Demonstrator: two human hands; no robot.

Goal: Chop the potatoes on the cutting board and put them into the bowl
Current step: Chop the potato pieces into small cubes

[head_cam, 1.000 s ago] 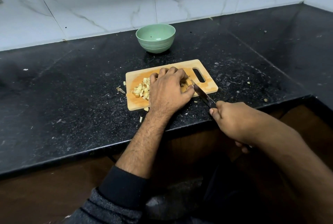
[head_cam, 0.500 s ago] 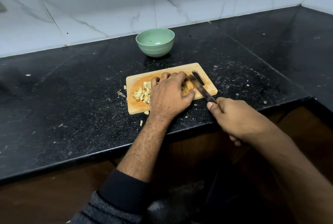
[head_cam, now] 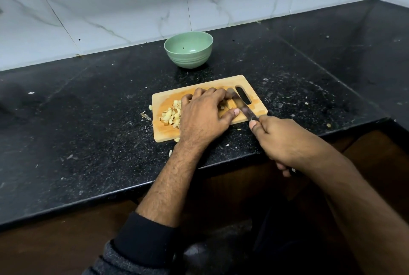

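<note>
On the board [head_cam: 247,83], the left hand [head_cam: 203,115] clamps the potato [head_cam: 231,105], the right hand [head_cam: 285,139] grips the knife [head_cam: 245,110]; cut pieces [head_cam: 172,115] lie left, the unmarked bowl [head_cam: 188,50] behind.

Chopped potato pieces [head_cam: 171,115] heaped on wooden cutting board [head_cam: 164,134]; green bowl [head_cam: 188,50] behind.

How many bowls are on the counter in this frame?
1. The green bowl stands on the black counter near the tiled wall, just beyond the cutting board. Nothing suggests another is hidden.
</note>
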